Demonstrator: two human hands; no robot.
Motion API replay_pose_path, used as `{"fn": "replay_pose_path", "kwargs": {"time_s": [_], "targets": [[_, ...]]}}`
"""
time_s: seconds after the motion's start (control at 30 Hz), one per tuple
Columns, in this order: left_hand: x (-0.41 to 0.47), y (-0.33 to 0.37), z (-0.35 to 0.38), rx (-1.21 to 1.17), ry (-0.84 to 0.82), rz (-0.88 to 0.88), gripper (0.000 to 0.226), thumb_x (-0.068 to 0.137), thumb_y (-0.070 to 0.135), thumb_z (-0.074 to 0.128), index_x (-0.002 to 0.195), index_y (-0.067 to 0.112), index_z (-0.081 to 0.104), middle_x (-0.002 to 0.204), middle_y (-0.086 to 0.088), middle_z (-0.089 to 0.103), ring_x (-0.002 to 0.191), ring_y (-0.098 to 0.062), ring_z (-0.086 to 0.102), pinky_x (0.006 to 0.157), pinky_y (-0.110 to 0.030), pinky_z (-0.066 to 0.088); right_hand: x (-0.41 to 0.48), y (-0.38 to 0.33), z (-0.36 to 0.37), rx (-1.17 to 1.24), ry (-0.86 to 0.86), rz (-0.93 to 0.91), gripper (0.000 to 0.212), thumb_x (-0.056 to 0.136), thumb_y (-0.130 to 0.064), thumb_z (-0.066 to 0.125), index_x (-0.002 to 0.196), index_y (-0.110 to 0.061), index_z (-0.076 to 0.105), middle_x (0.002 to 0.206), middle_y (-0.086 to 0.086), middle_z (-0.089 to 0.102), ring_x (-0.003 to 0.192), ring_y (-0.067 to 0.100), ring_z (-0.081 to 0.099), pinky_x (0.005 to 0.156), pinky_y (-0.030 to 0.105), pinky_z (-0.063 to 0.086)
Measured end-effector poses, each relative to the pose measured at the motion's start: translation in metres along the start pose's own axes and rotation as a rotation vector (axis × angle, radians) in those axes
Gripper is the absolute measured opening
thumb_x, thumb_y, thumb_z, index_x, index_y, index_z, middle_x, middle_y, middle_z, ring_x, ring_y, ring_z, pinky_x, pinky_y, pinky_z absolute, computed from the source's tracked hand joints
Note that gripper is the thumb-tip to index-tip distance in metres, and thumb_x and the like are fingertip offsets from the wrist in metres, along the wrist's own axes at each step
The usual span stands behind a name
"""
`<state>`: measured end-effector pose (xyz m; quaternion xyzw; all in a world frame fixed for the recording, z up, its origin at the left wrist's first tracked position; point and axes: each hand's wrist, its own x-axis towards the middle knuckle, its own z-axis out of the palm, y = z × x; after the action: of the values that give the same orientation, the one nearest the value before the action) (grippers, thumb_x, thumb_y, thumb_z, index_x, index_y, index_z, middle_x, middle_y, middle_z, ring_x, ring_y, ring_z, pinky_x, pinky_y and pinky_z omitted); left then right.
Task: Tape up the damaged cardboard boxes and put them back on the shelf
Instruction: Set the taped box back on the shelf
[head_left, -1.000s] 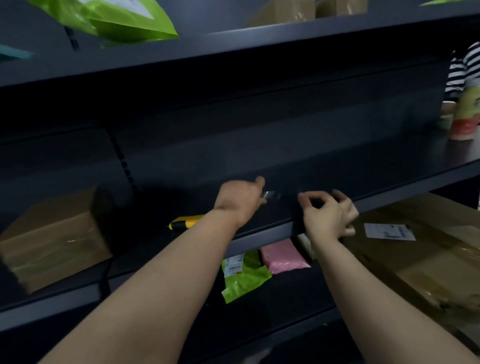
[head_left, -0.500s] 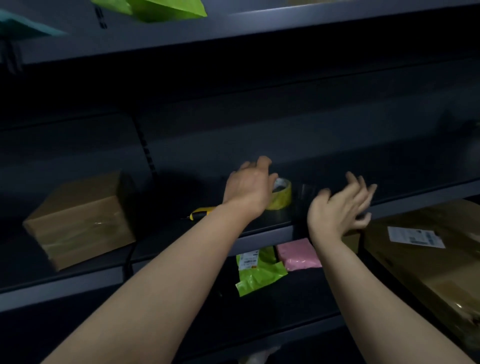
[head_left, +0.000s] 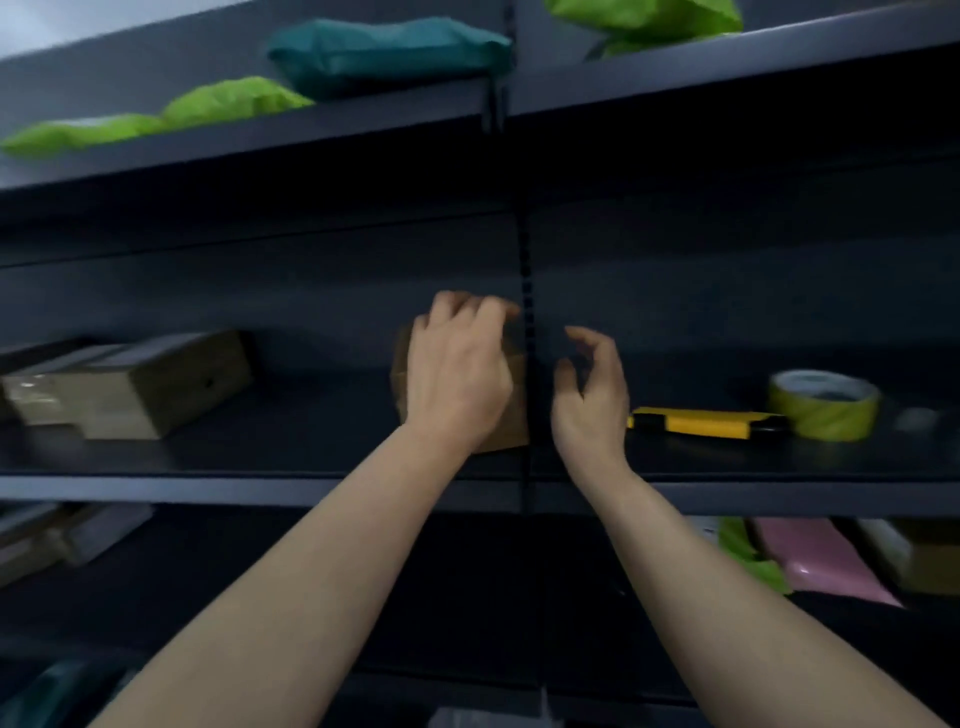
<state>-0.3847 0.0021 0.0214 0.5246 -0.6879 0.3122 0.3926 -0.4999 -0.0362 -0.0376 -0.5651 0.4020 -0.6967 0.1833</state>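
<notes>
Both forearms reach up and in from the bottom edge.

Lower shelf, right side: green mailer (head_left: 748, 558) and pink mailer (head_left: 815, 566) side by side, touching, with a brown box (head_left: 927, 564) just right of them. The left end has blurred grey-brown packages (head_left: 62, 535); can't count them.

Middle shelf (head_left: 260, 491):
- The small cardboard box (head_left: 514, 415) stands just left of the slotted upright (head_left: 524, 280).
- Left hand (head_left: 457, 374) is on the small cardboard box, covering most of its front, fingers curled over the top edge and holding it.
- Right hand (head_left: 592, 395) is just right of that box, in front of the upright. Fingers are loosely curved with a moderate gap to the thumb, and it's holding nothing. Can't tell if it touches the box.
- Right of that hand is a yellow utility knife (head_left: 701, 422), lying flat.
- Tape roll (head_left: 823, 405) lies flat at the knife's far end, close to it.
- A taped cardboard box (head_left: 130, 384) sits well apart on the left.
- Count: 2 cardboard boxes, 1 knife, 1 roll.

Top shelf: 1 teal bag (head_left: 384, 52). There are 3 green bags (head_left: 228, 101): two left of the teal one, one to the right at the frame top.

Motion blur throughout, so labels aren't readable.
</notes>
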Motion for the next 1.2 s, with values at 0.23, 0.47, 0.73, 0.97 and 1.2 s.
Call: {"fn": "replay_pose_path", "kwargs": {"time_s": [0.23,0.47,0.73,0.97,1.2], "targets": [[-0.034,-0.074,-0.007,-0.277,-0.161,-0.519,0.042,0.102,0.029,0.05,0.139,0.009,0.045,0.143,-0.007,0.048,0.126,-0.026,0.048,0.092,-0.036,0.043,-0.025,-0.001,0.044,-0.031,-0.138,0.257,0.032,0.102,-0.033,0.04,0.132,-0.022,0.045,0.112,-0.007,0.054,0.097,0.012,0.052,0.079,0.026,0.038],[-0.042,-0.087,-0.009,-0.936,-0.248,-0.995,0.057,0.102,0.058,0.031,0.121,0.019,0.067,0.117,-0.001,0.068,0.111,-0.021,0.062,0.097,-0.037,0.048,-0.024,-0.011,0.038,-0.301,-0.091,0.23,0.038,0.099,-0.044,0.044,0.127,-0.021,0.056,0.116,0.0,0.065,0.103,0.023,0.06,0.078,0.03,0.042],[-0.036,-0.1,-0.031,-1.146,-0.175,-0.652,0.033,0.106,0.024,0.04,0.124,0.025,0.068,0.126,0.012,0.065,0.113,0.006,0.056,0.091,-0.011,0.042,0.008,-0.027,0.035,0.085,0.023,0.446,0.029,0.096,-0.042,0.053,0.122,-0.03,0.056,0.109,-0.012,0.057,0.104,0.015,0.055,0.089,0.035,0.049],[-0.023,-0.139,-0.019,-0.603,-0.134,-0.747,0.057,0.088,0.03,0.067,0.142,0.034,0.048,0.153,0.002,0.04,0.143,-0.024,0.032,0.117,-0.051,0.032,-0.003,-0.024,0.035,0.193,-0.067,0.566,0.037,0.101,-0.04,0.044,0.136,-0.029,0.046,0.123,-0.009,0.048,0.108,0.012,0.046,0.089,0.029,0.036],[-0.042,-0.141,-0.01,-0.985,-0.274,-1.094,0.064,0.095,0.058,0.049,0.148,0.024,0.035,0.141,-0.003,0.045,0.121,-0.023,0.045,0.1,-0.036,0.035,-0.033,-0.023,0.052,0.092,-0.158,0.412,0.075,0.085,-0.07,0.046,0.148,-0.036,0.021,0.152,-0.002,0.028,0.136,0.019,0.034,0.114,0.041,0.028]]}}
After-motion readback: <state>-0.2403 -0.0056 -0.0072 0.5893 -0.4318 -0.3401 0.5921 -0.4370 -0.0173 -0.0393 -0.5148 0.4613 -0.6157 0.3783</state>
